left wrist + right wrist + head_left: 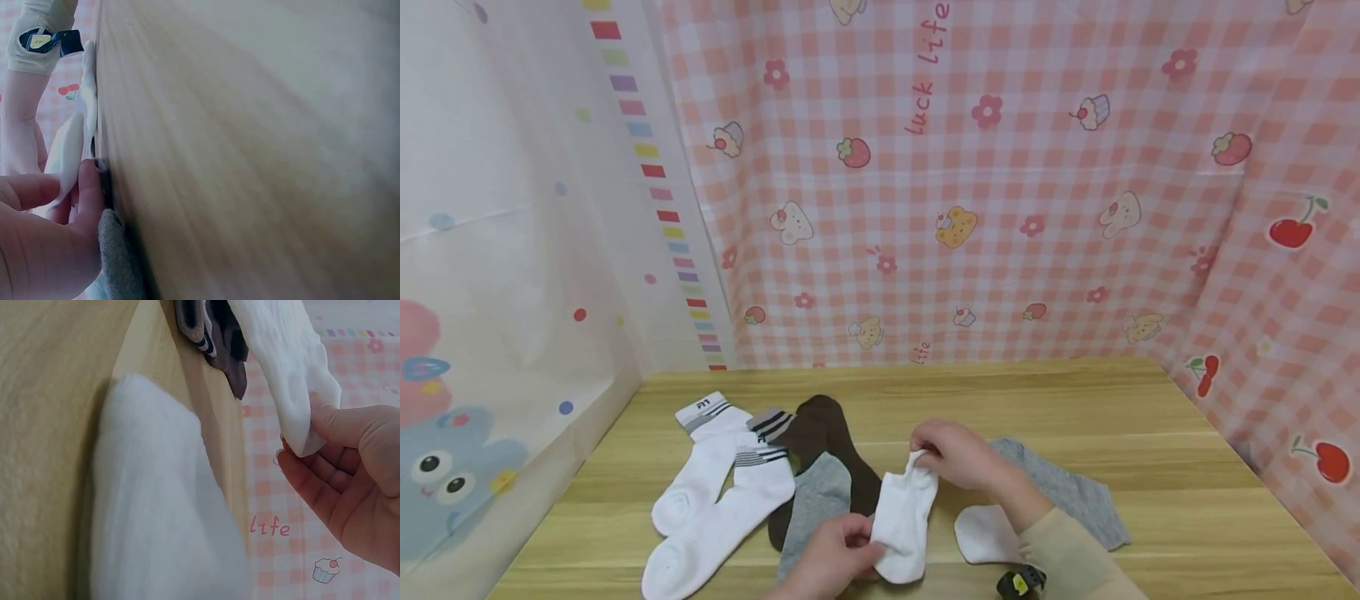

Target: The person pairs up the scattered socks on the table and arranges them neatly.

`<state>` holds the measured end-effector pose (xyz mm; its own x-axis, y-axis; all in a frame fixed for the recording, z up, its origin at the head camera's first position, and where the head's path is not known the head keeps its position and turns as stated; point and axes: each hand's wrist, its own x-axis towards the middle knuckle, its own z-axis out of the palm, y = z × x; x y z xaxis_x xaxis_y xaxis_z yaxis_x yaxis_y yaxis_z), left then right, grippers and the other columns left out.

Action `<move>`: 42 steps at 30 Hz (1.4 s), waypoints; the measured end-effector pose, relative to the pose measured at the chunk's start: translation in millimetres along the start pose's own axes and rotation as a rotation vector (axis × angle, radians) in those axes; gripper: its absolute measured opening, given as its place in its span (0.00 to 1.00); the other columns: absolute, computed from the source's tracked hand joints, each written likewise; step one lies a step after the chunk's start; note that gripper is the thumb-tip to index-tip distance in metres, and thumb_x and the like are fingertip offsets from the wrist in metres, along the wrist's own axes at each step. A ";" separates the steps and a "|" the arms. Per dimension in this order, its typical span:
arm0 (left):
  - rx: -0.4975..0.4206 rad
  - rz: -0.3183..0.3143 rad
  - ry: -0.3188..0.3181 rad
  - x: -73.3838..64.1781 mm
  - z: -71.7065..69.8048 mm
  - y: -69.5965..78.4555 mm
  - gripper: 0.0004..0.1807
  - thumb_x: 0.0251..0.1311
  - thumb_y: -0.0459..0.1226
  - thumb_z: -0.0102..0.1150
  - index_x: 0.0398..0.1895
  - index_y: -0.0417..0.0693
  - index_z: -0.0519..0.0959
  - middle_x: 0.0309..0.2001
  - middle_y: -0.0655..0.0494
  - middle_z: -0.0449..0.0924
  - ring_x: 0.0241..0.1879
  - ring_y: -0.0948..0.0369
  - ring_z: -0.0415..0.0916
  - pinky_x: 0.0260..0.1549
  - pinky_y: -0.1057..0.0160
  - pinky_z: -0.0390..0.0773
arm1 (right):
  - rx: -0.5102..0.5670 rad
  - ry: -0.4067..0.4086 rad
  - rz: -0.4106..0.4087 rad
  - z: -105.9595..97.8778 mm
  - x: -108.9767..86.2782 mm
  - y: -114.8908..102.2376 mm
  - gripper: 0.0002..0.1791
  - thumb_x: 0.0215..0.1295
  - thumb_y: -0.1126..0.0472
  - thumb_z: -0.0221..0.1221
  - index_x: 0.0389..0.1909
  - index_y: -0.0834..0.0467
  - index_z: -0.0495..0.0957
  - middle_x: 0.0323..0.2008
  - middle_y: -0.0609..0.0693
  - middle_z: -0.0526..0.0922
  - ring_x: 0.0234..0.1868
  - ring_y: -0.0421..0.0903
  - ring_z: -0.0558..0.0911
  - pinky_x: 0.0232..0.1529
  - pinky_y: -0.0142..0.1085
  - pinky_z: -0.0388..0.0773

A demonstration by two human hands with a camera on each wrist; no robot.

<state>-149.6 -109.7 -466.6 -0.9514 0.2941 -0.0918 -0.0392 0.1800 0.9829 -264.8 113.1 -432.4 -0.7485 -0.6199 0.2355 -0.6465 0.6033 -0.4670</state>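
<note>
A short white sock [901, 537] hangs between both hands near the front middle of the table. My right hand [957, 454] pinches its upper end between thumb and fingers, also seen in the right wrist view, where the held sock [281, 369] stretches up from the fingertips. My left hand [837, 552] pinches the lower left edge; the left wrist view shows the thumb on one side of the white sock [67, 147] and fingers on the other. Another white sock [985, 533] lies on the table, partly hidden by the right forearm.
On the left lie two long white socks [718, 517] with striped cuffs. Beside them a dark brown sock [827, 429] is partly covered by a grey sock [820, 492]. Another grey sock [1086, 500] lies right of the right forearm. Patterned cloth [955, 275] hangs behind the wooden table [1000, 396].
</note>
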 end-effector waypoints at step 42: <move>-0.095 0.063 0.376 41.0 -27.5 33.6 0.11 0.58 0.27 0.66 0.43 0.31 0.81 0.33 0.53 0.80 0.34 0.61 0.75 0.31 0.67 0.78 | 0.536 0.085 0.230 -26.7 -16.1 19.0 0.06 0.69 0.64 0.60 0.41 0.64 0.79 0.34 0.50 0.79 0.35 0.45 0.76 0.37 0.39 0.78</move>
<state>-198.3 -117.5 -432.9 -0.9977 -0.0659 0.0165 0.0112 0.0794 0.9968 -268.9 148.0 -422.3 -0.8844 -0.4472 0.1340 -0.3177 0.3661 -0.8747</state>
